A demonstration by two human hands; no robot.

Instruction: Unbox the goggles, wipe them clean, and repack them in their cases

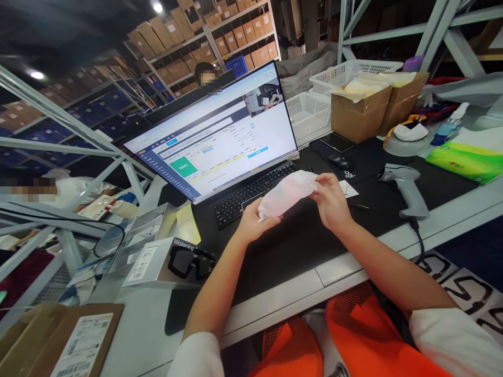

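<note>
Between my two hands, above the black desk mat, is a long bundle in thin white wrapping. Something pinkish shows faintly through; what lies inside is hidden. My left hand grips its near left end, thumb along the lower edge. At its right end, my right hand pinches the wrapping between thumb and fingers. Just beyond the bundle lies a black keyboard. A grey box with sunglasses pictured on it stands left of my left forearm. To the right of my right hand rests a grey barcode scanner.
A monitor stands behind the keyboard, with a mouse to its right. Cardboard boxes, white baskets and a green tissue pack line the back right. A labelled brown parcel lies front left. Other people are beyond the desk.
</note>
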